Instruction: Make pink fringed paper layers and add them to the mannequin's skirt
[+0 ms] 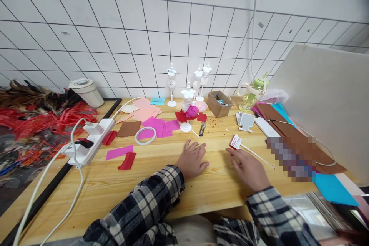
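My left hand point(192, 158) lies flat on the wooden table point(161, 184), palm down, fingers spread, holding nothing. My right hand point(248, 167) rests on the table to its right, fingers stretched toward a small red-and-white packet point(236, 142) just beyond the fingertips; it grips nothing. A thin white stick point(256, 155) lies beside that hand. Farther back lie small snips point(202, 128), a white round base point(186, 127), and red and magenta tassels point(187, 113) at the foot of a small white dress form point(188, 95).
Pink, magenta, red and brown cloth pieces point(157, 125), a white tape ring point(145, 135) and a power strip point(90, 140) with cables sit left. More white dress forms point(201, 77), a cardboard box point(219, 103), a green-lidded jug point(253, 92) and stacked coloured sheets point(291, 130) stand behind and right.
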Demonstrator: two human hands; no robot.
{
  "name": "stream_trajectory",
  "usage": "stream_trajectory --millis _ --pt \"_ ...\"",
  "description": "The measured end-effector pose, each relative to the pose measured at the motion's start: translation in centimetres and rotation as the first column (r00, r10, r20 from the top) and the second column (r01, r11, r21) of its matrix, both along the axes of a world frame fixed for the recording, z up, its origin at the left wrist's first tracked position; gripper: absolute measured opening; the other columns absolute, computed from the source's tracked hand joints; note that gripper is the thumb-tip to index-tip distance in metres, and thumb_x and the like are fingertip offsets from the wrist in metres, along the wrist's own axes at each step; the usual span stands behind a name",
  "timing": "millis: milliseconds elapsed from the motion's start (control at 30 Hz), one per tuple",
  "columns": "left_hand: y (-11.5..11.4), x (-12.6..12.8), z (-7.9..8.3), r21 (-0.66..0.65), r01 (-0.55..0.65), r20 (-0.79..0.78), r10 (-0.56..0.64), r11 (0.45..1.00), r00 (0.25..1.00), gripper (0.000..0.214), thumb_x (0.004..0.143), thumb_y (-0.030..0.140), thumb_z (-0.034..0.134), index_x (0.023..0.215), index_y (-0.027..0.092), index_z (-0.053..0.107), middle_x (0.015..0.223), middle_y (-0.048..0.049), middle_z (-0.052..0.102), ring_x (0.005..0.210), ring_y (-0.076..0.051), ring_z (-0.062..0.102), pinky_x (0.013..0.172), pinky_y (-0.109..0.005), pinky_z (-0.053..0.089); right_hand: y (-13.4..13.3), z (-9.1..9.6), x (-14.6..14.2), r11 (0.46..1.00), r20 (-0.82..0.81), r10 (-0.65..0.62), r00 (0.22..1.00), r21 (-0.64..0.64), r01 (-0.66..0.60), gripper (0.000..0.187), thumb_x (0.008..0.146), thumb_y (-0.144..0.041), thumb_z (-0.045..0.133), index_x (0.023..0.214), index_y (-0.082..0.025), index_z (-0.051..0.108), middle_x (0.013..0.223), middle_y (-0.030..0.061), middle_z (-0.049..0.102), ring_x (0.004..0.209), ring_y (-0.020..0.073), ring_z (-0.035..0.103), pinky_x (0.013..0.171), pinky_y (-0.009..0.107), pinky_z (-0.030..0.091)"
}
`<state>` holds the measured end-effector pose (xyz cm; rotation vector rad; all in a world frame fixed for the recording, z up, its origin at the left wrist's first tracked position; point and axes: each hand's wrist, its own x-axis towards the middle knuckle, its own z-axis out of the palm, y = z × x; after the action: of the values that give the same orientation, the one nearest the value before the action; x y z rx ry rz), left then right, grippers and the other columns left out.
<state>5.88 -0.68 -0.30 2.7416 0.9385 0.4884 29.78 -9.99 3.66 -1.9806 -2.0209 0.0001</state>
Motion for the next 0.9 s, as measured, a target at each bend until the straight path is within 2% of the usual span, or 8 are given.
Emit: stream_trajectory --millis 67,167,233,333,500,633,767,900 --pt "-0.1 0.0 0.1 0.009 -0.008 -0.009 0.008 1.000 1.000 0.040 0.087 0.048 0.056 0.116 0.021 0.060 0.142 -0.0106 0.054 0.128 -0.033 0.046 0.116 -0.060 0.015 1.4 -0.7 -3.2 0.994 0.050 0.098 0.994 -0.056 -0.095 0.043 0.097 -0.027 0.041 0.137 -0.027 0.056 0.105 0.0074 0.071 0.093 0.0206 0.066 0.074 0.029 0.050" --pt "-0.3 -0.1 0.2 0.016 -0.012 -0.018 0.013 1.000 1.000 0.041 0.088 0.048 0.054 0.118 0.021 0.059 0.143 -0.0102 0.054 0.126 -0.033 0.046 0.115 -0.060 0.015 3.4 -1.4 -6.0 0.989 0.141 0.101 0.985 -0.123 -0.083 0.047 0.095 -0.022 0.045 0.142 -0.022 0.051 0.099 0.0096 0.071 0.088 0.0209 0.066 0.067 0.028 0.047" --pt "-0.4 -0.1 0.3 0.013 -0.019 -0.015 0.019 1.000 1.000 0.041 0.088 0.049 0.054 0.117 0.021 0.059 0.143 -0.0094 0.054 0.127 -0.032 0.045 0.116 -0.060 0.015 4.2 -1.6 -6.4 0.987 0.186 0.066 0.980 -0.153 -0.037 0.041 0.094 -0.021 0.045 0.133 -0.019 0.059 0.099 0.0114 0.070 0.086 0.0205 0.067 0.063 0.027 0.044" --pt "-0.4 -0.2 0.2 -0.001 -0.031 0.002 0.031 1.000 1.000 0.040 0.087 0.050 0.055 0.114 0.021 0.060 0.142 -0.0098 0.054 0.129 -0.032 0.044 0.116 -0.059 0.016 4.4 -1.7 -5.9 0.986 0.164 0.006 0.986 -0.168 0.022 0.035 0.096 -0.022 0.042 0.123 -0.021 0.065 0.101 0.0104 0.071 0.082 0.0184 0.068 0.058 0.026 0.041" --pt "0.0 -0.4 0.1 -0.076 -0.029 0.055 0.034 0.997 0.998 0.040 0.084 0.049 0.060 0.111 0.020 0.058 0.140 -0.0113 0.055 0.132 -0.032 0.042 0.114 -0.057 0.021 3.1 -1.4 -3.6 0.987 0.045 -0.118 0.992 -0.103 0.122 0.038 0.097 -0.032 0.040 0.126 -0.024 0.063 0.109 0.0080 0.072 0.082 0.0198 0.070 0.062 0.029 0.046" --pt "0.3 -0.6 0.0 -0.114 -0.050 0.127 0.065 0.992 0.990 0.033 0.082 0.041 0.065 0.107 0.021 0.056 0.141 -0.0098 0.054 0.132 -0.031 0.041 0.111 -0.054 0.027 1.8 -0.7 0.9 0.984 0.027 -0.162 0.986 -0.067 0.164 0.037 0.096 -0.035 0.041 0.121 -0.025 0.067 0.108 0.0065 0.073 0.084 0.0210 0.069 0.068 0.031 0.050" --pt "0.4 -0.7 0.1 -0.138 -0.085 0.178 0.109 0.987 0.978 0.025 0.082 0.031 0.064 0.103 0.021 0.056 0.137 -0.0067 0.059 0.128 -0.031 0.043 0.109 -0.053 0.029 1.0 -0.4 5.8 0.991 0.119 -0.088 0.989 -0.092 0.100 0.036 0.093 -0.028 0.043 0.117 -0.026 0.070 0.108 0.0072 0.071 0.090 0.0225 0.068 0.074 0.033 0.051" --pt "0.4 -0.8 0.7 -0.100 -0.157 0.216 0.175 0.983 0.961 0.019 0.084 0.029 0.061 0.101 0.021 0.057 0.135 -0.0070 0.059 0.123 -0.030 0.044 0.107 -0.052 0.029 0.5 -1.0 7.3 0.988 0.129 0.081 0.988 -0.141 -0.063 0.036 0.089 -0.022 0.048 0.115 -0.031 0.072 0.117 0.0061 0.068 0.100 0.0218 0.065 0.083 0.033 0.052"
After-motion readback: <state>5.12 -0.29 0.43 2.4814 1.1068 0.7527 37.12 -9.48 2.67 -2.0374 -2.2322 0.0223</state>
